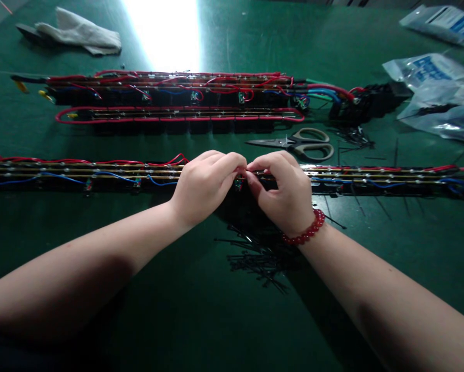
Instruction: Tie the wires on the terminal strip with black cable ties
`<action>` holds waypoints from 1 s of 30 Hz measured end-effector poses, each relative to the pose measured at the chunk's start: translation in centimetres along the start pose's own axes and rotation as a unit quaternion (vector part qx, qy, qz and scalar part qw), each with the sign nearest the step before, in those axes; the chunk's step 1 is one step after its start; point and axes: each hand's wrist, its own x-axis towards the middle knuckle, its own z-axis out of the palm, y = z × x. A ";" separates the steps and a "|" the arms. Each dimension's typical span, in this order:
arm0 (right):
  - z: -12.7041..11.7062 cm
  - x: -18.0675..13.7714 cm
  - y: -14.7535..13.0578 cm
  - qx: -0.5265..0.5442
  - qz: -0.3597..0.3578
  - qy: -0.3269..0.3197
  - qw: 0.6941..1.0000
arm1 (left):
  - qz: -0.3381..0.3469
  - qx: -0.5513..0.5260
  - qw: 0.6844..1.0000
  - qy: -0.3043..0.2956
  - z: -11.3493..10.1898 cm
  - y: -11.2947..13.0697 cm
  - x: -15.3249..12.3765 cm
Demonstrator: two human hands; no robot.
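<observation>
Forearms [96, 258] lay nearest | left hand [206, 183] and right hand [284, 188] were pinched, almost touching; anything gripped was too small to tell | wired strip [116, 173] lay directly beneath them on desk [158, 315], long axis left to right; neither hand was clearly nearer

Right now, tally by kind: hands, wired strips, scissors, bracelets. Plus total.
Hands: 2 (left hand, right hand)
Wired strips: 3 (near strip, middle strip, far strip)
Scissors: 1 pair
Bracelets: 1 (red bead bracelet)
Total: 7, counting the scissors pair as one
</observation>
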 end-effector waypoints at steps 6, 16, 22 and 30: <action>0.0 -0.4 -0.2 0.017 0.021 0.000 1.000 | -0.015 -0.005 1.000 0.011 0.3 -0.3 0.1; -0.1 -0.2 -0.1 -0.008 0.023 -0.002 1.000 | 0.004 -0.007 1.000 0.015 0.3 -0.4 0.1; -0.1 -0.1 -0.2 -0.004 0.017 -0.010 1.000 | 0.032 -0.003 0.999 0.027 0.6 -0.5 0.1; 0.2 -0.4 -0.2 -0.003 0.006 -0.025 1.000 | 0.063 0.012 0.998 0.027 0.4 -0.6 0.0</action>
